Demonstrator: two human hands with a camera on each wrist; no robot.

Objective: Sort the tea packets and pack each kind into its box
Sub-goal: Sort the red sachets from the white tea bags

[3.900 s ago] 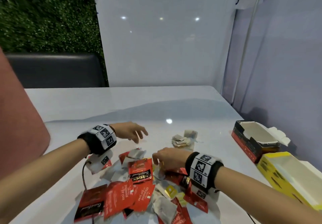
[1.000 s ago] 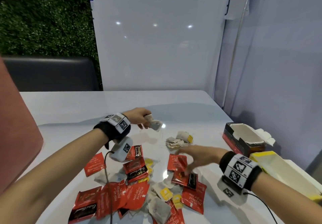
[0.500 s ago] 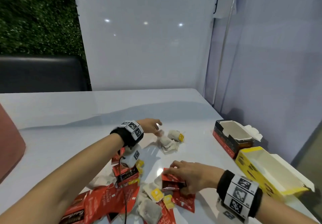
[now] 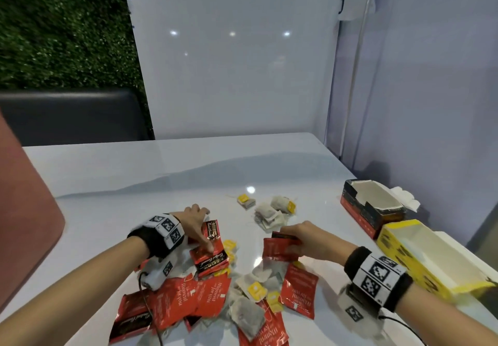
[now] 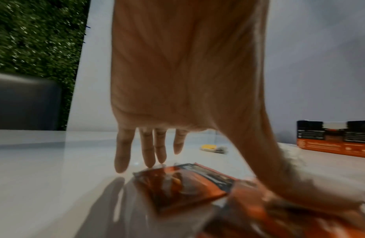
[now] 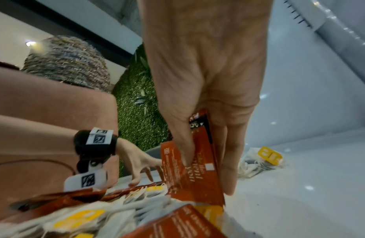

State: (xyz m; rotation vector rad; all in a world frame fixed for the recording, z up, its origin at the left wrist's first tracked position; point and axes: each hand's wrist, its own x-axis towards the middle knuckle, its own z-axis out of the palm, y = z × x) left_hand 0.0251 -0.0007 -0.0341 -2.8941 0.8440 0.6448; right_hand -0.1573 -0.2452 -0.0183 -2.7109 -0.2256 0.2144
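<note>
Red foil tea packets (image 4: 204, 297) and white tea bags with yellow tags (image 4: 253, 289) lie mixed in a heap at the table's near edge. My left hand (image 4: 204, 234) reaches down onto a red packet (image 4: 211, 258) at the heap's far side. Its straight fingers (image 5: 151, 154) touch that packet (image 5: 183, 185), and the thumb lies across it. My right hand (image 4: 288, 242) pinches a few red packets (image 4: 279, 248) between thumb and fingers (image 6: 228, 169), holding them (image 6: 194, 177) just above the table. Sorted white tea bags (image 4: 272, 213) form a small pile further back.
An open red-and-black box (image 4: 361, 211) and an open yellow box (image 4: 398, 254) stand along the right edge by the wall. One stray tea bag (image 4: 245, 201) lies behind the white pile. A pink seat back (image 4: 24, 224) rises at the left.
My left hand let go of a white tea bag at the far pile and came back onto the red packets. My right hand gathered red packets and lifted them.
</note>
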